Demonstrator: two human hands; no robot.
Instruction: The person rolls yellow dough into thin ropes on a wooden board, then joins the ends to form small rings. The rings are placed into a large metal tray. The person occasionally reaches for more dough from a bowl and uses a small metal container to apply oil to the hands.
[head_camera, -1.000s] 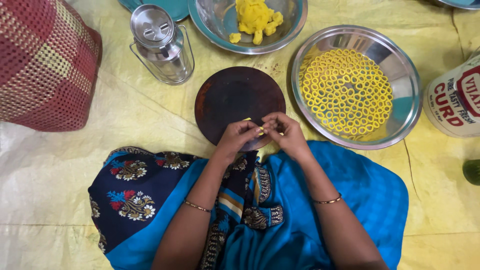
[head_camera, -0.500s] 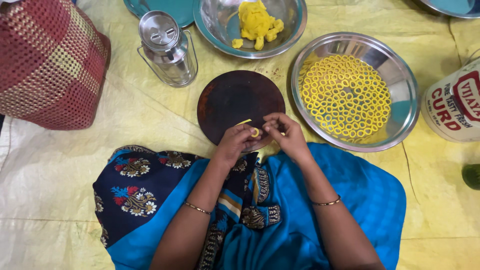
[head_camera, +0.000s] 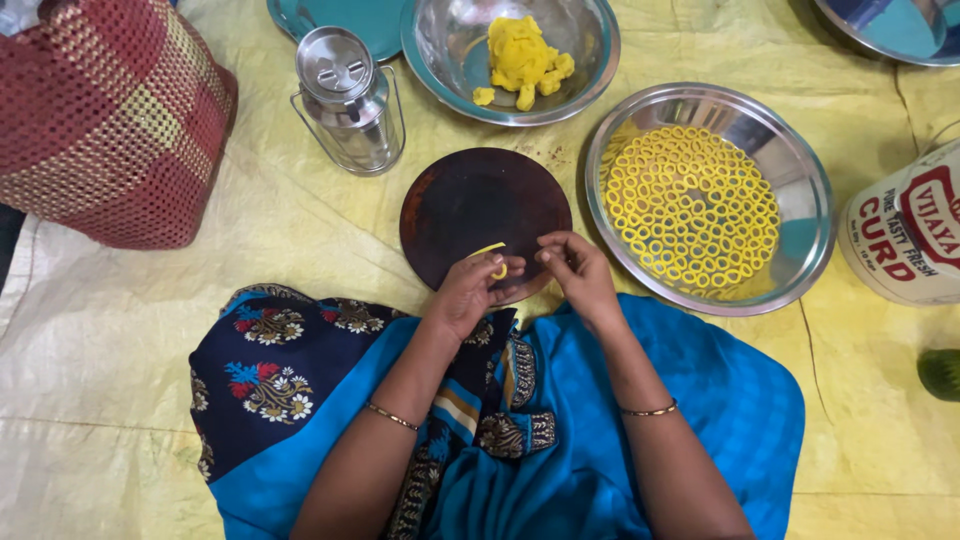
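Note:
My left hand (head_camera: 470, 290) pinches a thin strip of yellow dough (head_camera: 494, 258) curled into a small ring, over the near edge of a round dark wooden board (head_camera: 470, 205). Just to its right my right hand (head_camera: 578, 272) has its fingertips bunched together, a small gap from the dough; nothing shows in it. A wide steel plate (head_camera: 800, 180) to the right holds several yellow dough rings (head_camera: 690, 210). Beyond the board, a steel bowl (head_camera: 590, 60) holds a lump of yellow dough (head_camera: 525, 55).
A lidded steel can (head_camera: 345, 100) stands left of the bowl. A red woven basket (head_camera: 100, 120) sits far left, a white tub (head_camera: 905, 235) far right. A yellow sheet (head_camera: 130, 330) covers the floor. My blue sari-draped lap (head_camera: 560, 440) fills the foreground.
My hands have drawn slightly apart. The dough ring now sits in my left fingers alone, with a loose end sticking up toward the board.

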